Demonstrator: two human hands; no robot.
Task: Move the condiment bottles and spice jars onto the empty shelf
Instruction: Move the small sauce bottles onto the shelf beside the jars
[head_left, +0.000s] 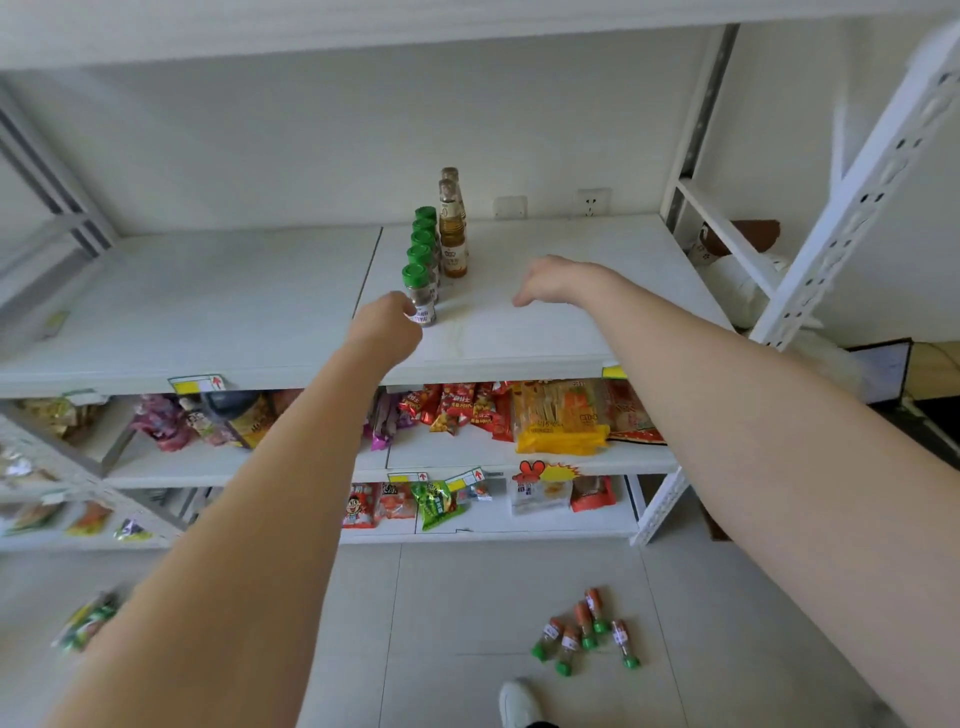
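Now, L hand grips front jar of 5 on shelf, R hand slack, 2 bottles, 5 floor jars

Bright, even daylight; soft focus, wide-angle bending at edges.

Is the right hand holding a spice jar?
No, the right hand hangs empty over the shelf; only the left hand holds a green-capped jar.
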